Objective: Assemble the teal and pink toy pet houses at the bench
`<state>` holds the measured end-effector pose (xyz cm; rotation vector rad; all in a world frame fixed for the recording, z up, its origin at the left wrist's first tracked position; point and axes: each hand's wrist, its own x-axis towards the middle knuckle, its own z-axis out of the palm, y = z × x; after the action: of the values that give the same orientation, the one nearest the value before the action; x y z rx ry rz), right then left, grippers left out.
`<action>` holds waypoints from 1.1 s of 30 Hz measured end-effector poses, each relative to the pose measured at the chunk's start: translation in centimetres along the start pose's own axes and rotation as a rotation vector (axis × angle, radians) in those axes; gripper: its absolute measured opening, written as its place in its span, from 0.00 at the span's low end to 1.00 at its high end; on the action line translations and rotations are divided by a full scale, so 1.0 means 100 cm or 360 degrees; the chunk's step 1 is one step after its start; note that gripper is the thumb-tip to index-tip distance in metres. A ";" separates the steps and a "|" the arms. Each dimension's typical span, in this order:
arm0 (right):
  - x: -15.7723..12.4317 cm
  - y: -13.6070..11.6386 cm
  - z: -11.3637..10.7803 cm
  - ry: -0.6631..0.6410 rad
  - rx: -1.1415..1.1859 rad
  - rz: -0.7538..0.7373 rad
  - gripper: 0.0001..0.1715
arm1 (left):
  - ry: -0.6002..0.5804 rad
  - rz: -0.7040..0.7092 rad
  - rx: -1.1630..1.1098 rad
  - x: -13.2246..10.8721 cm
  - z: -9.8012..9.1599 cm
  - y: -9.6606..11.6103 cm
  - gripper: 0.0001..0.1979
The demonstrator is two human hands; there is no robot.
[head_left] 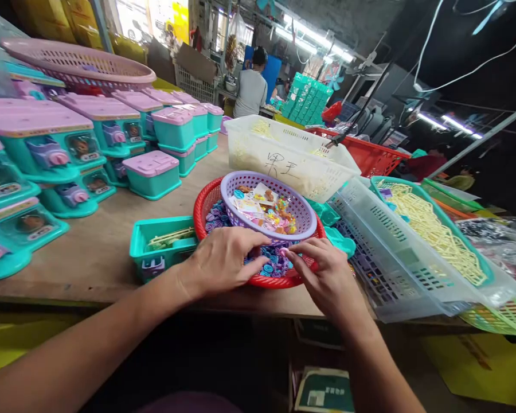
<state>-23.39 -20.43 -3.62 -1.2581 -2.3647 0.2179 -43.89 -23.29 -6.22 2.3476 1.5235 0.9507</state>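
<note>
A red basket (204,207) holds many small purple and blue swirl-shaped plastic pieces (269,268). Resting on top of it is a lilac basket (303,213) with small printed packets and colourful bits. My left hand (226,255) reaches over the red basket's near left side, thumb and forefinger apart, with nothing visible between them. At the near right side, my right hand (327,269) pinches a small pink piece (284,251) between thumb and fingertips. A teal box (140,244) without a lid stands left of my left hand, with pale yellow sticks (169,238) inside.
Teal boxes with pink lids (152,163) are stacked at left, near a big pink basket (77,60). Behind stands a white crate (284,155); at right, a clear crate (387,258) and a tray of pale yellow sticks (434,229). A person (251,86) is farther back.
</note>
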 end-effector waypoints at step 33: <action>-0.024 -0.108 0.166 0.0103 0.1265 -0.0059 0.08 | 0.0023 0.0043 0.0834 -0.131 -0.076 -0.069 0.19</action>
<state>-37.92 -27.40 -15.44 -0.8054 -1.9126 0.9712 -57.19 -32.98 -8.97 2.7054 1.9417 0.6252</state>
